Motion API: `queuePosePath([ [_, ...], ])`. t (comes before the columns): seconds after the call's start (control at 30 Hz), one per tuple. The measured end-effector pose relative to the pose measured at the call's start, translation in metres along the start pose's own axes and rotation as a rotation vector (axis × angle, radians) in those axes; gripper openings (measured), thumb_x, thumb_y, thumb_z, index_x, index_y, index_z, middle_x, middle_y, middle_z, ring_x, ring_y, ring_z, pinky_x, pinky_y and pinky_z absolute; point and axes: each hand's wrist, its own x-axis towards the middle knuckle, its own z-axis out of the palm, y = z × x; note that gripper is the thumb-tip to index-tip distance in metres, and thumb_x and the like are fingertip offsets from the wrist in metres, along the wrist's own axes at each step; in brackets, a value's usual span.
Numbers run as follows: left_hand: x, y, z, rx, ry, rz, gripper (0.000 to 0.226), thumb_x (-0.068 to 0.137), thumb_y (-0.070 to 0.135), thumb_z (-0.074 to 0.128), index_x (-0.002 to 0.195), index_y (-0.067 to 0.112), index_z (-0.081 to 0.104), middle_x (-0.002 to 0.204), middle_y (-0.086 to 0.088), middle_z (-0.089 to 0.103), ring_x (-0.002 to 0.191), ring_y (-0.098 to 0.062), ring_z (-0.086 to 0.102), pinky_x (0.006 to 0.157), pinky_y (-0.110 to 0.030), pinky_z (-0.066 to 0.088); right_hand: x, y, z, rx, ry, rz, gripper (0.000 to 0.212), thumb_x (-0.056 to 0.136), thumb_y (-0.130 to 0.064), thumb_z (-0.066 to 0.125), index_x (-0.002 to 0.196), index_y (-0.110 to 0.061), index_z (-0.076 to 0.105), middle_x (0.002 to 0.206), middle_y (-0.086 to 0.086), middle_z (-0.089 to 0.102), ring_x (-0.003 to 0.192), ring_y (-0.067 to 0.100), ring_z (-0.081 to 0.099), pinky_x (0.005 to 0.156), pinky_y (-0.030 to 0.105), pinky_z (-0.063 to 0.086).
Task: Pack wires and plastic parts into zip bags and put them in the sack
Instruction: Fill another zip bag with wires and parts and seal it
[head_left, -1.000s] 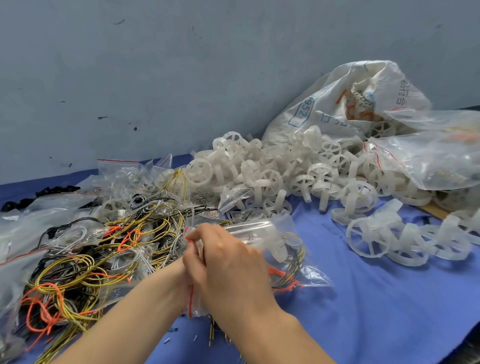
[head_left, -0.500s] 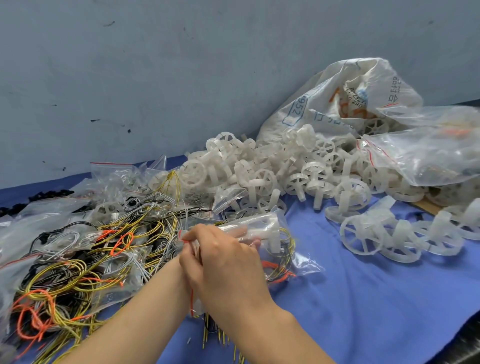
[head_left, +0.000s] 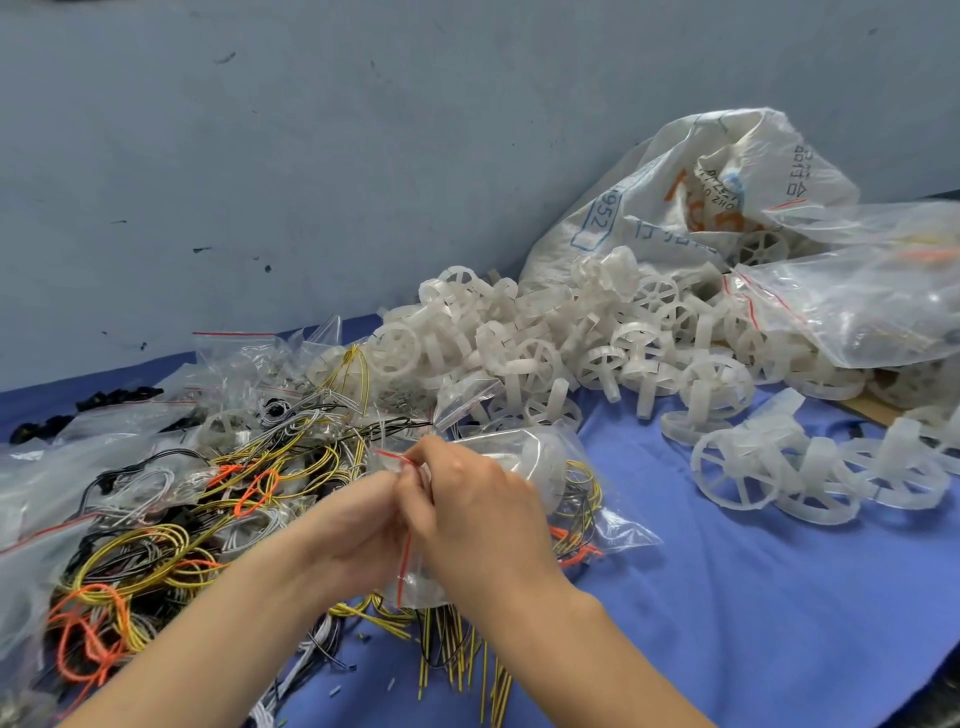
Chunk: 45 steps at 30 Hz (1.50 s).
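Observation:
Both hands meet at the red-lined mouth of a clear zip bag (head_left: 574, 483) lying on the blue cloth. The bag holds a white plastic wheel part and coiled yellow and orange wires. My right hand (head_left: 478, 514) pinches the zip strip from the right and covers most of it. My left hand (head_left: 363, 525) pinches the same strip from the left. Loose wires (head_left: 156, 545) in yellow, orange, black and white lie heaped to the left. White plastic wheel parts (head_left: 550, 343) are piled behind. The white woven sack (head_left: 670, 192) stands open at the back right.
Empty and filled zip bags (head_left: 234, 364) lie at the back left among the wires. A large clear bag (head_left: 878, 291) of packed items rests against the sack. More wheel parts (head_left: 810, 467) lie on the blue cloth (head_left: 727, 597) at right. A grey wall stands behind.
My hands stay pinched on the bag's zip strip; the right fingers have shifted slightly along it. The view has tilted a little.

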Motion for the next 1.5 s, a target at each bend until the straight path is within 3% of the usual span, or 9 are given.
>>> queuePosePath([
  [0.1, 0.000, 0.011, -0.011, -0.038, -0.045, -0.105, 0.019, 0.102, 0.020, 0.044, 0.102, 0.010, 0.061, 0.074, 0.001, 0.074, 0.067, -0.010, 0.071, 0.060, -0.023, 0.058, 0.002, 0.003, 0.000, -0.018, -0.017, 0.026, 0.021, 0.099, -0.042, 0.037, 0.104, -0.027, 0.053, 0.099, -0.004, 0.067, 0.089, 0.027, 0.063, 0.064, 0.036, 0.035],
  [0.23, -0.005, 0.037, -0.036, -0.025, -0.044, -0.129, 0.021, 0.095, 0.005, 0.053, 0.103, -0.004, 0.070, 0.096, -0.018, 0.074, 0.076, -0.020, 0.074, 0.060, -0.025, 0.060, 0.005, 0.006, 0.001, -0.035, -0.035, 0.052, 0.022, 0.099, -0.041, 0.037, 0.104, -0.027, 0.053, 0.096, -0.003, 0.067, 0.087, 0.027, 0.064, 0.063, 0.036, 0.037],
  [0.4, 0.010, 0.070, -0.030, 0.128, 0.118, 0.012, 0.012, 0.096, 0.007, 0.055, 0.096, 0.000, 0.065, 0.066, -0.007, 0.066, 0.048, -0.014, 0.061, 0.041, -0.020, 0.050, 0.008, 0.011, 0.001, -0.059, -0.033, 0.080, 0.023, 0.100, -0.041, 0.036, 0.102, -0.027, 0.054, 0.091, -0.002, 0.067, 0.082, 0.027, 0.064, 0.060, 0.034, 0.033],
  [0.5, 0.040, 0.085, -0.028, 0.273, 0.273, 0.112, 0.015, 0.098, 0.006, 0.048, 0.099, 0.002, 0.063, 0.069, -0.005, 0.059, 0.045, -0.013, 0.055, 0.040, -0.021, 0.047, 0.010, 0.017, 0.000, -0.052, -0.056, 0.098, 0.025, 0.100, -0.041, 0.036, 0.102, -0.026, 0.055, 0.088, -0.003, 0.067, 0.080, 0.026, 0.063, 0.060, 0.034, 0.037],
  [0.7, 0.104, 0.081, -0.020, 1.210, 0.429, 0.428, 0.031, 0.098, 0.019, 0.046, 0.124, 0.010, 0.059, 0.123, -0.011, 0.060, 0.109, -0.028, 0.058, 0.093, -0.040, 0.049, 0.013, 0.021, -0.002, -0.020, -0.097, 0.115, 0.026, 0.099, -0.043, 0.035, 0.101, -0.026, 0.054, 0.087, -0.002, 0.067, 0.081, 0.028, 0.062, 0.070, 0.039, 0.051],
  [0.87, 0.143, 0.073, -0.011, 1.574, 0.574, 0.253, 0.043, 0.095, 0.034, 0.054, 0.133, 0.016, 0.044, 0.136, -0.018, 0.041, 0.125, -0.037, 0.043, 0.102, -0.050, 0.038, 0.011, 0.024, -0.005, -0.011, -0.077, 0.095, 0.025, 0.100, -0.041, 0.034, 0.101, -0.025, 0.054, 0.086, -0.003, 0.066, 0.080, 0.027, 0.062, 0.070, 0.041, 0.052],
  [1.13, 0.142, 0.070, -0.019, 1.596, 0.680, 0.449, 0.030, 0.099, 0.027, 0.047, 0.122, 0.008, 0.052, 0.127, -0.018, 0.049, 0.115, -0.036, 0.048, 0.092, -0.046, 0.042, 0.011, 0.024, -0.008, -0.002, -0.049, 0.069, 0.026, 0.100, -0.040, 0.035, 0.100, -0.025, 0.055, 0.086, -0.002, 0.066, 0.079, 0.027, 0.062, 0.070, 0.041, 0.051],
  [1.37, 0.052, 0.087, -0.053, 0.855, 0.757, 0.636, 0.023, 0.096, 0.037, 0.046, 0.103, 0.016, 0.050, 0.093, -0.002, 0.060, 0.083, -0.026, 0.058, 0.068, -0.040, 0.049, 0.016, 0.016, -0.004, 0.008, -0.026, 0.074, 0.033, 0.099, -0.051, 0.033, 0.101, -0.027, 0.056, 0.092, -0.005, 0.064, 0.083, 0.026, 0.062, 0.069, 0.038, 0.048],
  [1.5, -0.032, 0.067, -0.075, 0.403, 0.423, 0.646, 0.018, 0.101, 0.033, 0.047, 0.099, 0.023, 0.061, 0.087, 0.002, 0.073, 0.078, -0.013, 0.070, 0.058, -0.022, 0.054, 0.019, 0.005, -0.007, 0.101, 0.063, 0.052, 0.035, 0.100, -0.052, 0.032, 0.113, -0.030, 0.056, 0.107, -0.009, 0.057, 0.090, 0.019, 0.061, 0.075, 0.041, 0.052],
])
